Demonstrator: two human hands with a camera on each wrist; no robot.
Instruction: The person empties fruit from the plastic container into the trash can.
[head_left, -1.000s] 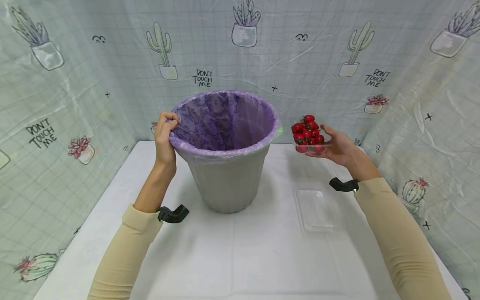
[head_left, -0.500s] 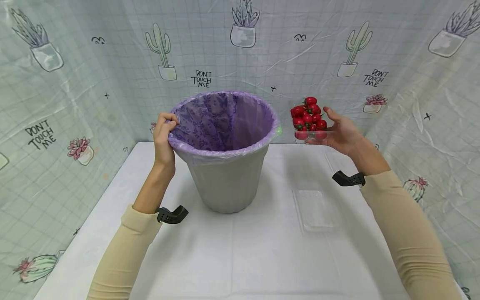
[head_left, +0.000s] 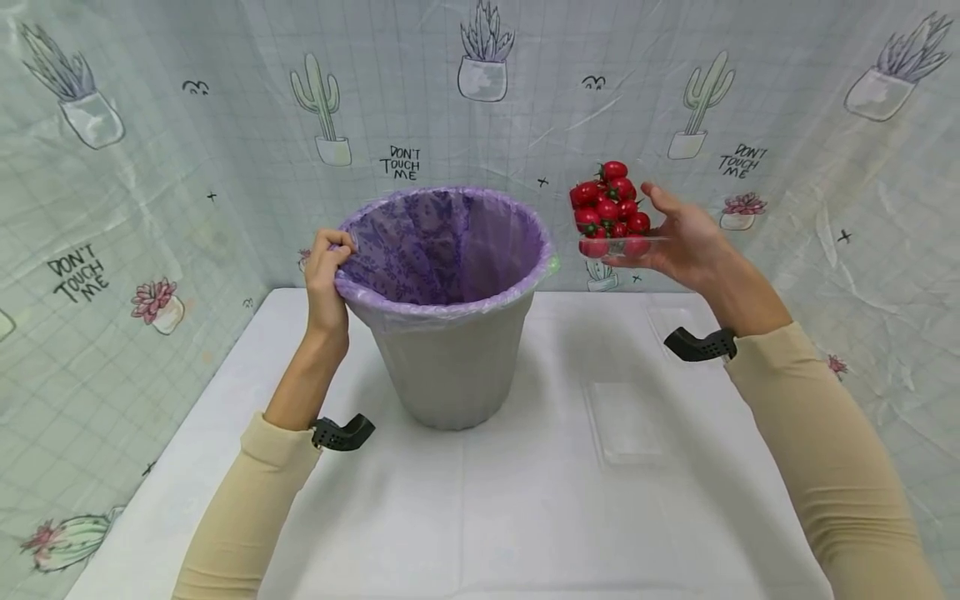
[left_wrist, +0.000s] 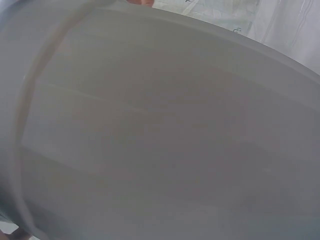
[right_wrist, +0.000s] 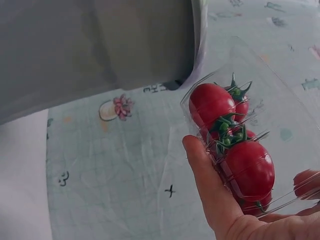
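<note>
A grey trash can (head_left: pixel 453 367) with a purple liner bag (head_left: pixel 450 310) folded over its rim stands on the white table. My left hand (head_left: pixel 327 275) grips the rim on its left side, fingers curled over the edge; the can's wall (left_wrist: pixel 170 130) fills the left wrist view. To the right of the can, raised above the table, my right hand (head_left: pixel 686 237) holds a clear plastic box (head_left: pixel 622 245) tilted toward the can. Red cherry tomatoes (head_left: pixel 606 208) with green stems are heaped inside it. In the right wrist view the thumb presses along the box (right_wrist: pixel 227 145).
A clear plastic lid (head_left: pixel 628 423) lies on the table right of the can, and another clear piece (head_left: pixel 675 321) lies farther back. A cactus-print curtain (head_left: pixel 570 100) hangs behind and at both sides of the white table (head_left: pixel 465 517).
The right hand has lifted the tomato box upward and slightly toward the can, tilting it a little more. My left hand stays on the rim.
</note>
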